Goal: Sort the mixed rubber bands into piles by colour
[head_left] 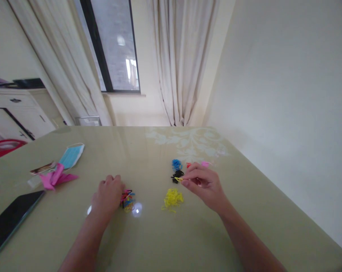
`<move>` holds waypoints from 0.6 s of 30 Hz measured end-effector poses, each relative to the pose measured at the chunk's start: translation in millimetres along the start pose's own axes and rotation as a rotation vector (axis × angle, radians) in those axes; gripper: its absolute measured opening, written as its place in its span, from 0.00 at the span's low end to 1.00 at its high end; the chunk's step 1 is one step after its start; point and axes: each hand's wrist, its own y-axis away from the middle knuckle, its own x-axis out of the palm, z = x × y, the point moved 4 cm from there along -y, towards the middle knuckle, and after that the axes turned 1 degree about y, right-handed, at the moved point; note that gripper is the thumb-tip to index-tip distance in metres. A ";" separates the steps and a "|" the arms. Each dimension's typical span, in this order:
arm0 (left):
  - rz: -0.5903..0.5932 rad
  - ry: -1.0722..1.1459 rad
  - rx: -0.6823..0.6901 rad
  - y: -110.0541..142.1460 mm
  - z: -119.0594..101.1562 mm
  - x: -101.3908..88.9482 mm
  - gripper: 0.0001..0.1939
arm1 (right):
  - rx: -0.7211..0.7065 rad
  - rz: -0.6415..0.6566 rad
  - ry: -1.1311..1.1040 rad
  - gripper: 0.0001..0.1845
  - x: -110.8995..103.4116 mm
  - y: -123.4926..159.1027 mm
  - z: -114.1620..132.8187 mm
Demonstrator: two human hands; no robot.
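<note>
Between my right hand's (203, 185) thumb and fingertips is a yellow rubber band (179, 179), held over the edge of a small black pile (177, 175) of bands. A blue pile (176, 164) lies behind the black one, and a larger yellow pile (173, 198) is closer to me. Bits of red (188, 165) and pink (205, 164) bands show past my right hand, which partly covers them. My left hand (110, 192) rests curled at the left side of a mixed-colour pile (128, 200) of bands; its fingertips are hidden.
On the left of the glossy table (148, 241) lie a dark phone (14, 219), a pink folded piece (57, 178) and a blue face mask (71, 155). A wall (295, 113) runs along the right edge. Curtains (182, 60) and a window stand beyond.
</note>
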 end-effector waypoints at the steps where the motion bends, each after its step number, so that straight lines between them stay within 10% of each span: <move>1: 0.005 -0.010 0.025 -1.8 -0.5 2.3 0.15 | 0.017 0.046 0.039 0.03 2.2 -1.2 -4.9; 11: -0.012 0.197 0.100 -9.8 -12.6 -2.0 0.15 | 0.166 0.488 0.479 0.05 25.3 4.9 -58.8; 18: -0.043 0.650 0.173 -5.1 -34.0 -18.1 0.16 | 0.189 0.480 0.487 0.07 26.2 5.0 -57.5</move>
